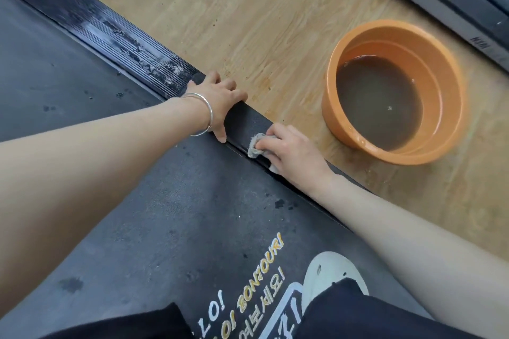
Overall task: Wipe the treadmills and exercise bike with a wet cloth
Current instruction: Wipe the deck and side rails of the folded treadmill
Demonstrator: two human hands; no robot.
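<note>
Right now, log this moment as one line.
step: wiping treadmill side rail | right hand: holds cloth on rail | left hand: braces on rail | basin: murky water, beside treadmill

I have a single head-worn, wide-angle view, looking steeply down and forward. It sits close above the treadmill belt (115, 162), whose side rail (132, 44) crosses the frame diagonally. The wood floor (248, 8) fills the upper right. Both forearms enter from the bottom edge.
</note>
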